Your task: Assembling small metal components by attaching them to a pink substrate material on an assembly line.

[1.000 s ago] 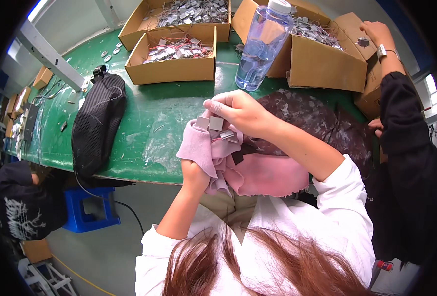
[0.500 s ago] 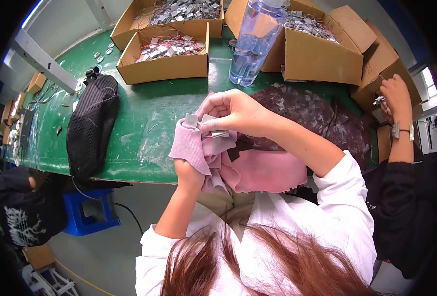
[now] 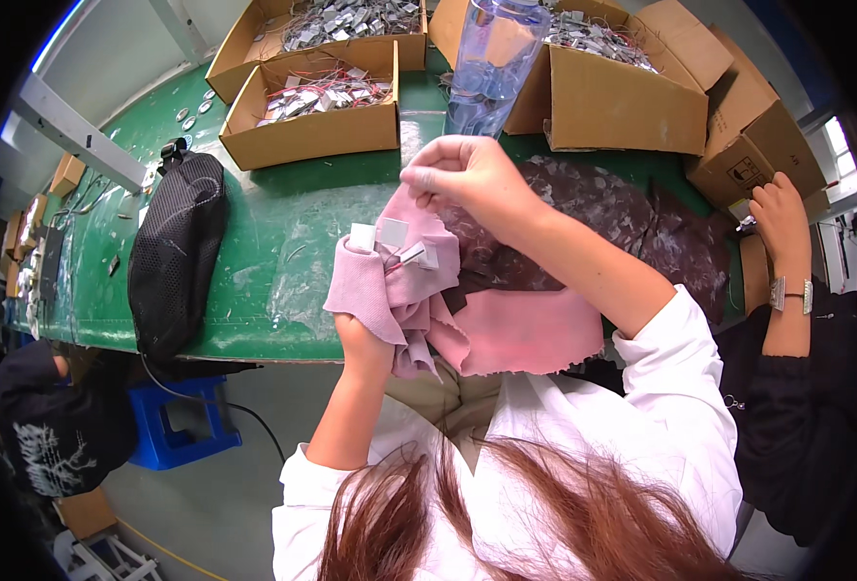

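A pale pink cloth (image 3: 359,290) is draped over my left hand (image 3: 364,341) and hides its fingers; the hand grips the cloth from below. Several small silver-grey square pieces stand in its folds, among them one square piece (image 3: 362,237) at the left and another square piece (image 3: 393,232) beside it. A thin red wire shows near a tilted piece. Just above them, my right hand (image 3: 462,179) is closed in a pinch at the cloth's raised upper corner. A darker pink cloth (image 3: 530,331) lies along the table edge by my lap.
Open cardboard boxes hold wired square pieces: a front box (image 3: 312,136) and a right box (image 3: 627,107). A clear blue bottle (image 3: 491,73) stands between them. A black mesh bag (image 3: 179,252) lies left, a dark stained sheet (image 3: 593,213) right. A co-worker's hand (image 3: 781,218) is at far right.
My right hand has moved up and away from the square pieces to the cloth's upper corner. The pieces are now uncovered in the folds. My left hand stays under the cloth.
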### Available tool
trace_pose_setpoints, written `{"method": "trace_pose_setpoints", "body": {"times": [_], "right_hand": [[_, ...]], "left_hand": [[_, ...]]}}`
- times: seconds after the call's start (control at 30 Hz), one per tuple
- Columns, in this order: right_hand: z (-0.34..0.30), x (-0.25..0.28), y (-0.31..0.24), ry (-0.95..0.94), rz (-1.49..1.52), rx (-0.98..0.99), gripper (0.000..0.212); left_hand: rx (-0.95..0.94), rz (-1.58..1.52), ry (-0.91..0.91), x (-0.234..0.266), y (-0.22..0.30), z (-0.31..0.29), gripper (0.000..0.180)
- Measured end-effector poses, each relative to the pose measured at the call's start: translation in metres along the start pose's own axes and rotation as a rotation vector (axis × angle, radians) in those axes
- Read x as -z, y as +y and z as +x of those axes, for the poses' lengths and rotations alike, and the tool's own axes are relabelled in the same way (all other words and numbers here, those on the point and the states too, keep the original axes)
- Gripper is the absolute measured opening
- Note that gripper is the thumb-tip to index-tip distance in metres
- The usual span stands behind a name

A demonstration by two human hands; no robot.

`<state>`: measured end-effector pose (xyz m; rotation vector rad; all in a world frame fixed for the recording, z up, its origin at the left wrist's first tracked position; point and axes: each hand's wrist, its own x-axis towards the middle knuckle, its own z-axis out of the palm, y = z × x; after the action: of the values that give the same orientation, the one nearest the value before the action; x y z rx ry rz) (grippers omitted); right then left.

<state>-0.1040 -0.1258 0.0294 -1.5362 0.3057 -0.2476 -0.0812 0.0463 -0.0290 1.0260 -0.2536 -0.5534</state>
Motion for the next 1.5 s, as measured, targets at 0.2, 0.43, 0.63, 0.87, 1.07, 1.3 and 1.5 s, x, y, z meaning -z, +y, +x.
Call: {"method": "trace_pose_setpoints", "body": {"times": [0.2, 0.43, 0.63, 0.87, 1.07, 1.3, 1.5], "right_hand": [[-0.007, 0.002, -0.003, -0.335, -0.190, 0.240, 0.029], [-0.004, 0.001, -0.001, -0.415, -0.252, 0.243, 0.014], [-0.004, -0.011, -0.002, -0.348, -0.301, 0.109, 0.016], [-0.001, -0.011, 0.001, -0.385, -0.285, 0.203, 0.019], [-0.005, -0.015, -0.001, -0.341, -0.278, 0.192, 0.017], [-0.002, -0.016, 0.003, -0.295, 0.040, -0.017, 0.017], [0.002, -0.010, -0.003, -0.431, -0.338, 0.160, 0.017]], "left_hand": [[0.105, -0.021, 0.050, -0.003, 0.009, 0.004, 0.029], [0.145, -0.121, 0.005, -0.004, 0.006, 0.009, 0.028], [0.073, -0.013, -0.039, -0.011, 0.014, 0.005, 0.027], [0.163, 0.019, -0.047, -0.003, 0.012, 0.001, 0.035], [0.114, 0.004, -0.055, -0.003, 0.010, 0.004, 0.038], [0.147, 0.022, -0.043, 0.002, 0.009, 0.006, 0.033], [0.094, 0.076, -0.046, -0.008, 0.011, 0.003, 0.035]]}}
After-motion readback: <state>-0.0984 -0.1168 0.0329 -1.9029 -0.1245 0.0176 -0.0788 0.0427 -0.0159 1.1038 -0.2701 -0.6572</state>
